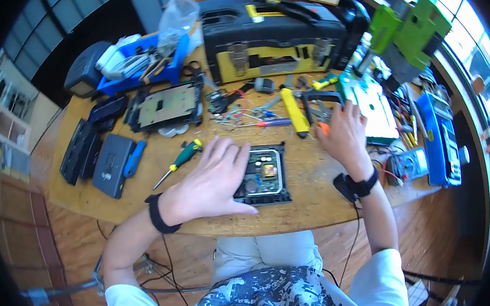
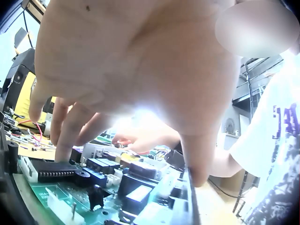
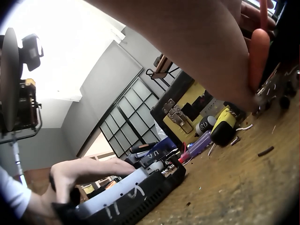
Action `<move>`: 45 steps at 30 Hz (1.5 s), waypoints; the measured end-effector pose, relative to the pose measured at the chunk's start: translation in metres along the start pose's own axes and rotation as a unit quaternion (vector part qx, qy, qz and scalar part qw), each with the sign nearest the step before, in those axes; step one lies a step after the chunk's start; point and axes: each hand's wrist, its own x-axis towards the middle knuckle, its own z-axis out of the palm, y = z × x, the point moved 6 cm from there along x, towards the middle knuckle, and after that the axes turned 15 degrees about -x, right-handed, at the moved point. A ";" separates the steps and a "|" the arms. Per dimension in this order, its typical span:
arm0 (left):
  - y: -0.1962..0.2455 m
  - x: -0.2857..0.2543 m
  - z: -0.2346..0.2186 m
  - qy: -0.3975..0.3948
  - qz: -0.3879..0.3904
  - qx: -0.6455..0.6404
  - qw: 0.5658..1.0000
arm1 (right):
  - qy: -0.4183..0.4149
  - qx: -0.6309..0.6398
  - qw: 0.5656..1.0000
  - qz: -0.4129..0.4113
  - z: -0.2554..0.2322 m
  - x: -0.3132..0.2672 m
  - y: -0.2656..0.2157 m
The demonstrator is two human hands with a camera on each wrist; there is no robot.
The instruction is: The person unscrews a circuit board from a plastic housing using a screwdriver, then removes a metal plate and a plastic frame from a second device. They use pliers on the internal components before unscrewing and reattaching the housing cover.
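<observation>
My left hand (image 1: 212, 176) spans a black-framed electronic unit (image 1: 279, 195) lying on the bench, its circuit board facing up. In the left wrist view the thumb (image 2: 199, 164) lies along the outside of the near wall, and a fingertip (image 2: 64, 152) reaches a black connector (image 2: 49, 168) on the board. The palm covers the unit's left part. My right hand (image 1: 345, 134) reaches in among tools at the back right, holding an orange-handled tool (image 3: 259, 54) between thumb and fingers; the tool's head is hidden.
Nearby lie a green-yellow screwdriver (image 1: 185, 157), a yellow-handled tool (image 1: 294, 112) and a purple screwdriver (image 1: 274, 122). Behind stands a black-yellow toolbox (image 1: 272, 41). A metal-plated unit (image 1: 166, 105) and blue bin (image 1: 142, 83) are left; a multimeter (image 1: 412, 164) and green drill stand (image 1: 415, 31) are right.
</observation>
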 end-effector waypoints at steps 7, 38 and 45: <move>-0.043 -0.052 -0.049 0.211 -0.089 -0.088 0.969 | 0.042 0.030 0.998 -0.040 -0.014 -0.004 0.010; -0.054 -0.024 -0.012 -0.059 0.078 -0.056 0.994 | 0.088 0.493 0.756 -0.422 -0.186 -0.004 -0.107; -0.069 -0.026 -0.008 -0.027 0.082 -0.134 0.987 | 0.103 0.413 0.782 -0.456 -0.172 -0.011 -0.133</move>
